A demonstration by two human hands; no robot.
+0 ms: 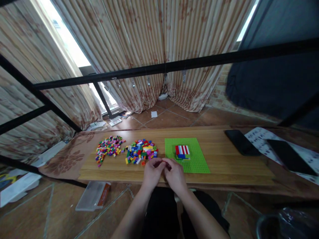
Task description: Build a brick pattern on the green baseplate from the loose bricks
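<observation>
My left hand (152,171) and my right hand (174,172) meet at the front of the wooden board, fingertips pinched together. Whatever they hold between them is hidden or too small to name. Just beyond my right hand lies a green baseplate (199,161), partly covered by that hand. A block of bricks (182,151) in red and white stripes with a blue part at its near side is built on it. Left of the baseplate, close to my left hand, is a pile of mixed coloured bricks (141,149), with an orange brick (143,163) at its near edge.
A heap of smaller bricks (109,147) lies farther left on the wooden board (216,166). To the right are a black phone (241,142), a printed sheet (259,136) and another dark flat device (290,156). A clear plastic box (91,196) rests on the floor; a black rail (149,70) crosses behind.
</observation>
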